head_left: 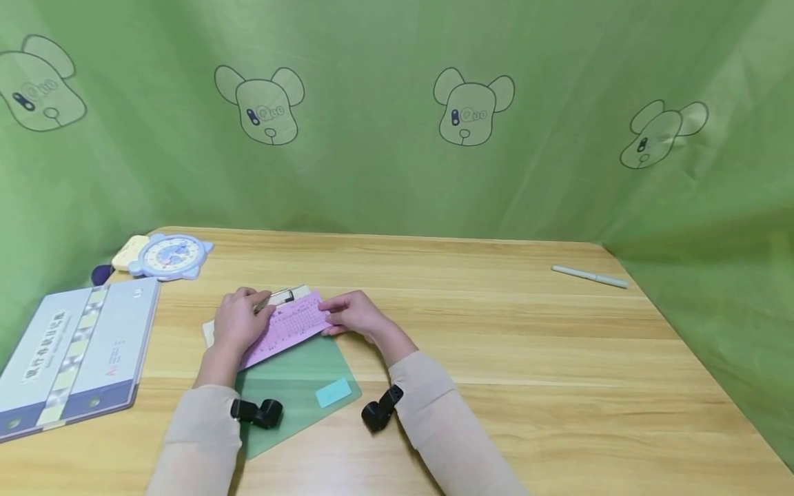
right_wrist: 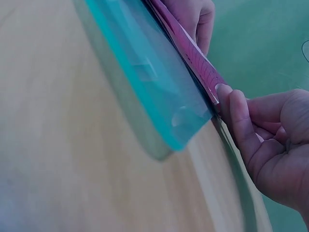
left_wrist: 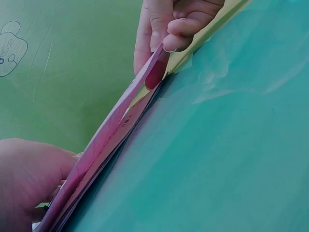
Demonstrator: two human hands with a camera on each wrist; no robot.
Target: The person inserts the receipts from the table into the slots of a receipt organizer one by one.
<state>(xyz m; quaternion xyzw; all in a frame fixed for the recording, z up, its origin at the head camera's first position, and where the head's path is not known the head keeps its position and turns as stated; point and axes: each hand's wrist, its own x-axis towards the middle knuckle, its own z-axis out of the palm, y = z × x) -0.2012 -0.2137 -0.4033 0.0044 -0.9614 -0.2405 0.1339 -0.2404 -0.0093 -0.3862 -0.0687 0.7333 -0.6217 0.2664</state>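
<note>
A pink printed sheet [head_left: 291, 322] lies slantwise across the top of a teal translucent folder [head_left: 294, 393], beside a metal clip [head_left: 282, 297] on a white backing. My right hand [head_left: 355, 313] pinches the sheet's right end between thumb and fingers. At the sheet's left part, my left hand [head_left: 238, 320] grips it near the clip, with the thumb on its printed face. Both wrist views show the pink paper [left_wrist: 111, 121] bowed up from a dark edge of the layers below. Part of the left hand [left_wrist: 34, 179] is hidden behind the paper.
A large blue-grey binder [head_left: 124, 344] lies at the left, with a blue toy clock [head_left: 172, 255] and a cream-coloured object [head_left: 129, 253] behind it. A light blue label [head_left: 333, 393] marks the folder's corner. A pale pen [head_left: 589, 276] lies far right. Green curtain [head_left: 384, 172] surrounds the table.
</note>
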